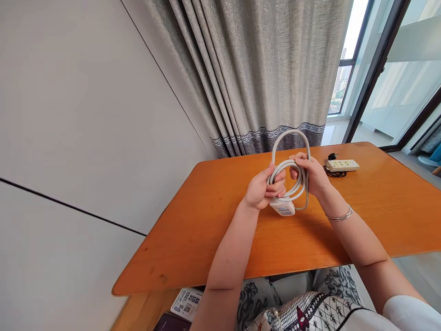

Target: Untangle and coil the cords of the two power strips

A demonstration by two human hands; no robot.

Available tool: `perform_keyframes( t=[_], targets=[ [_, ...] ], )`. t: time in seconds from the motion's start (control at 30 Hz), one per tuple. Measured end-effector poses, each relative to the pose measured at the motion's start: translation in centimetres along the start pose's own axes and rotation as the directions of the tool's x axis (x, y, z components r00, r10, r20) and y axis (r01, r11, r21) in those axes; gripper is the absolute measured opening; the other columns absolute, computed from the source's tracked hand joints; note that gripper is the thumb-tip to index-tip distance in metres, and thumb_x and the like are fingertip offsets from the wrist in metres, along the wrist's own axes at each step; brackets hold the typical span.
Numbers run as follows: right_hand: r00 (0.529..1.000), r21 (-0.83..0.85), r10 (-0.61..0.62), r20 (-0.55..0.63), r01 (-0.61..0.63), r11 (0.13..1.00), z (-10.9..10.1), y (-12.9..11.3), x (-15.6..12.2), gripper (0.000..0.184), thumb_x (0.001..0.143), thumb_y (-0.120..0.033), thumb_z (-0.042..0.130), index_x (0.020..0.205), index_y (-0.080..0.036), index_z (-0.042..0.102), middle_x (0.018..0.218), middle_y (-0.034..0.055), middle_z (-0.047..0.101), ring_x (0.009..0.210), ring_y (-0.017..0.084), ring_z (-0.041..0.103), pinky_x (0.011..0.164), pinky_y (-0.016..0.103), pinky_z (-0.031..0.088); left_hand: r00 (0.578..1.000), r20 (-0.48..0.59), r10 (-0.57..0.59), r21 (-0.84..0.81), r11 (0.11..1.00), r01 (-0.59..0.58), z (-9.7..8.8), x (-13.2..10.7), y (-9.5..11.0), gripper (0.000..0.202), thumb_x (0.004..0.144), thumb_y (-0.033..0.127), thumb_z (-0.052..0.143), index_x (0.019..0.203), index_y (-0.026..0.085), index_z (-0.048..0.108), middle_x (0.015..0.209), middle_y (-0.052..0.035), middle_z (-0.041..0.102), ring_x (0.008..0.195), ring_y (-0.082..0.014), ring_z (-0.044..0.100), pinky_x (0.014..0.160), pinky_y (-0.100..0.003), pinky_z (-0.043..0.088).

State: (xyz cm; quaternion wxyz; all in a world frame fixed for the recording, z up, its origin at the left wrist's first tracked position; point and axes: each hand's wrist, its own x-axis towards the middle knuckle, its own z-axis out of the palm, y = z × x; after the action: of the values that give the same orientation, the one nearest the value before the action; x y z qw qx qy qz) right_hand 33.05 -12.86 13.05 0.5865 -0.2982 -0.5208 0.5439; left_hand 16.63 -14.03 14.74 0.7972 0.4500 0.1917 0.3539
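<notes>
A thick white cable (291,132), wound into several loops, is held up above the wooden table between both hands. My left hand (263,187) is closed around the left side of the coil. On the other side, my right hand (312,174) pinches the cable between thumb and fingers. One larger loop arches above the rest of the coil. Below the loops hangs a white block (283,207) with a printed label; whether it is a plug or a socket cannot be made out.
Farther right on the orange-brown table (206,220) lies a pale power strip (342,165) with a black cord and plug (333,156). A grey curtain (275,69) hangs behind the table. Below its front left edge are a printed box (186,303) and a dark object (171,322).
</notes>
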Motion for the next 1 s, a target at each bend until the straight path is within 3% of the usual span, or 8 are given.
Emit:
perform_keyframes(
  t=[0.17, 0.3, 0.37, 0.5, 0.63, 0.73, 0.87, 1.0],
  targets=[
    [0.998, 0.047, 0.044, 0.034, -0.046, 0.998, -0.3, 0.0, 0.3, 0.039, 0.069, -0.050, 0.074, 0.091, -0.019, 0.067, 0.071, 0.0012, 0.068, 0.056, 0.012, 0.061, 0.048, 0.022, 0.047, 0.997, -0.057, 0.046, -0.107, 0.993, -0.052, 0.0, -0.2, 0.3, 0.057, 0.103, 0.053, 0.013, 0.060, 0.020, 0.030, 0.041, 0.0115, 0.012, 0.032, -0.0039, 0.005, 0.042, -0.017, 0.034],
    [0.999, -0.084, -0.042, -0.029, 0.039, 0.996, -0.2, 0.3, 0.3, 0.047, 0.073, -0.058, 0.072, 0.100, -0.021, 0.067, 0.086, 0.0028, 0.069, 0.066, 0.013, 0.064, 0.059, 0.025, 0.053, 0.992, -0.103, 0.070, -0.173, 0.981, -0.087, -0.3, -0.5, 0.7, 0.054, 0.103, 0.055, 0.016, 0.062, 0.021, 0.026, 0.043, 0.0119, 0.009, 0.032, -0.0046, 0.006, 0.040, -0.018, 0.031],
    [0.984, -0.177, -0.144, -0.104, 0.124, 0.976, -0.2, 0.6, 0.4, 0.048, 0.073, -0.061, 0.074, 0.102, -0.022, 0.067, 0.076, -0.0011, 0.063, 0.060, 0.011, 0.057, 0.055, 0.024, 0.049, 0.988, -0.131, 0.088, -0.184, 0.976, -0.111, -0.3, -0.6, 0.9, 0.053, 0.103, 0.056, 0.019, 0.063, 0.021, 0.025, 0.044, 0.0119, 0.009, 0.032, -0.0047, 0.007, 0.040, -0.018, 0.031],
    [0.951, -0.227, -0.261, -0.164, 0.222, 0.948, -0.8, 1.1, 0.8, 0.047, 0.082, -0.066, 0.064, 0.096, -0.021, 0.068, 0.058, -0.0079, 0.032, 0.047, 0.008, 0.031, 0.043, 0.022, 0.028, 0.962, -0.212, 0.173, -0.194, 0.957, -0.215, -0.2, -0.8, 1.6, 0.052, 0.105, 0.051, 0.019, 0.064, 0.020, 0.028, 0.045, 0.0114, 0.010, 0.032, -0.0045, 0.008, 0.042, -0.018, 0.031],
    [0.968, -0.327, -0.233, -0.089, 0.193, 0.925, -1.2, 1.6, 0.9, 0.052, 0.084, -0.065, 0.060, 0.103, -0.018, 0.070, 0.058, -0.0082, 0.028, 0.048, 0.008, 0.027, 0.044, 0.023, 0.023, 0.899, -0.321, 0.298, -0.177, 0.914, -0.366, -0.3, -1.2, 2.5, 0.051, 0.106, 0.046, 0.017, 0.064, 0.020, 0.029, 0.045, 0.0112, 0.011, 0.032, -0.0045, 0.007, 0.042, -0.018, 0.030],
    [0.988, -0.513, -0.143, 0.050, 0.148, 0.845, -0.6, 1.4, 0.2, 0.048, 0.091, -0.054, 0.055, 0.117, -0.016, 0.069, 0.059, -0.0068, 0.037, 0.050, 0.009, 0.035, 0.047, 0.023, 0.029, 0.831, -0.389, 0.398, -0.145, 0.864, -0.482, -0.6, -1.6, 3.0, 0.048, 0.105, 0.048, 0.025, 0.066, 0.021, 0.031, 0.045, 0.0110, 0.013, 0.033, -0.0049, 0.010, 0.042, -0.019, 0.030],
    [0.982, -0.623, -0.067, 0.176, 0.164, 0.765, 0.6, 0.5, -1.2, 0.045, 0.098, -0.037, 0.044, 0.135, -0.017, 0.058, 0.061, -0.0063, 0.046, 0.051, 0.010, 0.044, 0.053, 0.024, 0.038, 0.762, -0.441, 0.473, -0.074, 0.827, -0.557, -1.0, -1.5, 3.0, 0.047, 0.103, 0.050, 0.035, 0.066, 0.021, 0.033, 0.045, 0.0109, 0.014, 0.033, -0.0053, 0.012, 0.042, -0.019, 0.032],
    [0.965, -0.736, 0.023, 0.262, 0.185, 0.652, 1.2, -0.1, -1.7, 0.035, 0.098, -0.029, 0.043, 0.127, -0.018, 0.060, 0.064, -0.0046, 0.054, 0.051, 0.012, 0.051, 0.057, 0.025, 0.041, 0.655, -0.492, 0.574, 0.014, 0.757, -0.653, -1.2, -0.9, 2.7, 0.048, 0.101, 0.053, 0.040, 0.066, 0.021, 0.034, 0.045, 0.0104, 0.017, 0.034, -0.0056, 0.015, 0.046, -0.020, 0.036]
  ],
)
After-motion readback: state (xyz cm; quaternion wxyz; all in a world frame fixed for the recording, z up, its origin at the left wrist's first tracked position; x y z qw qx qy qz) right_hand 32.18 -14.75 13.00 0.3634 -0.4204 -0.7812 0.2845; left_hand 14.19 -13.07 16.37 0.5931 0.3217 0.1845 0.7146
